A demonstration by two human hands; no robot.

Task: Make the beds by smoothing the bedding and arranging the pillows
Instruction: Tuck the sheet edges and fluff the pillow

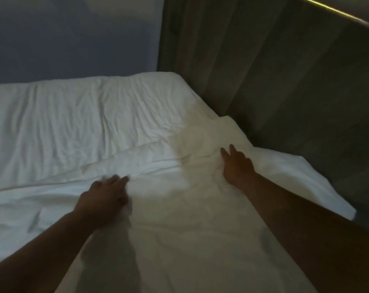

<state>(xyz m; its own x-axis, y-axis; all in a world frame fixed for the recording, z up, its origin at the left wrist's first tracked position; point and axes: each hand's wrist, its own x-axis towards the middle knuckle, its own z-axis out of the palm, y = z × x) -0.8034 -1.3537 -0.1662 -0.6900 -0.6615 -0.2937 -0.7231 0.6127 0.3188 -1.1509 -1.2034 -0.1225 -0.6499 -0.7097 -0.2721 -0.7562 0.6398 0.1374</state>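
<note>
white cotton duvet [179, 240] lay across the near bed, faintly creased | left hand [104, 197] pressed on it, fingers stretched forward, blurred, grasping nothing | right hand [237, 166] flat on it, fingers splayed, released | beyond: wrinkled white pillow [84, 119] | grey wood-grain headboard [274, 81] at right

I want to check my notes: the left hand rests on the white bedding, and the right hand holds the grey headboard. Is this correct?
Not quite. The head view shows the right hand lying on the white bedding too, fingers stretched, apart from the grey headboard. The left hand rests on the bedding, as you wrote.
</note>
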